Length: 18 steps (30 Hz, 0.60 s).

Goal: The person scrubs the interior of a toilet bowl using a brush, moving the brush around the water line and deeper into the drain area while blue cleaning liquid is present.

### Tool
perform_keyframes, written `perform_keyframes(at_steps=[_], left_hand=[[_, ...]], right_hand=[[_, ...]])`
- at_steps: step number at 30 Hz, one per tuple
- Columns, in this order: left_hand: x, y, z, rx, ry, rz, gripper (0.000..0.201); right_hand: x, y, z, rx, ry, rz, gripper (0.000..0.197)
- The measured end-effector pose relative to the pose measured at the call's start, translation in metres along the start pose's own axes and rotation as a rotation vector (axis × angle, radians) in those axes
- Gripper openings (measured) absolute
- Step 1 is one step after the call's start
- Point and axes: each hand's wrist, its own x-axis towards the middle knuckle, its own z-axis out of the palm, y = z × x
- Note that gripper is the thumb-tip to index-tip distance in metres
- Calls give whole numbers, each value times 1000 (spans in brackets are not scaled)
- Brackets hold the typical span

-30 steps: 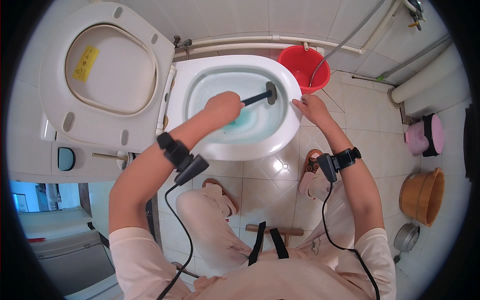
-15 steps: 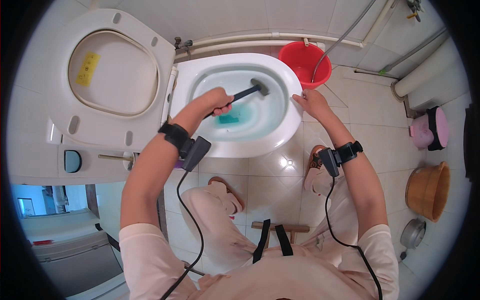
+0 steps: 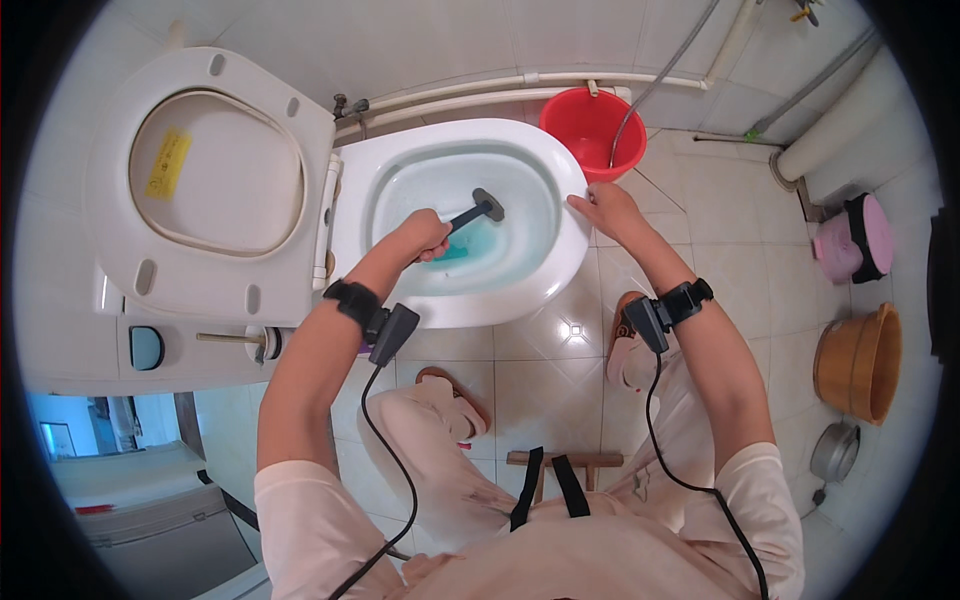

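Observation:
My left hand [image 3: 424,238] is closed round the dark handle of a toilet brush [image 3: 487,205] with a flat grey head. The brush slants to the far right, its head low inside the white toilet bowl [image 3: 345,175]. Blue-green liquid [image 3: 470,243] colours the water beside my left hand and under the handle. At the bowl's right end, my right hand [image 3: 610,210] grips the rim, thumb on top; its other fingers are partly hidden. The seat and lid [image 3: 225,60] are raised at the left.
A red bucket [image 3: 555,125] with a grey hose in it stands beyond the bowl's right end. Along the right wall are a pink container [image 3: 850,245], a wooden tub [image 3: 845,365] and a metal pot [image 3: 835,452]. A low wooden stool [image 3: 600,460] is behind my feet.
My left hand has drawn the brush head slightly left and nearer within the bowl. My right hand stays at the rim. The whole view has shifted a little.

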Motion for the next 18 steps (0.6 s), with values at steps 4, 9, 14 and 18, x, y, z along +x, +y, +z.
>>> perform_keyframes(at_steps=[4, 9, 14, 18], left_hand=[[-32, 19, 2, 2, -1, 228, 40], [-19, 14, 8, 186, -35, 219, 41], [-45, 35, 25, 265, -44, 242, 39], [-51, 18, 29, 583, 239, 450, 40]], right_hand=[[-5, 4, -4, -32, -30, 36, 48], [-5, -5, -5, -15, -28, 30, 48], [-7, 1, -6, -21, -21, 31, 48], [-6, -6, -9, -41, -44, 60, 48]])
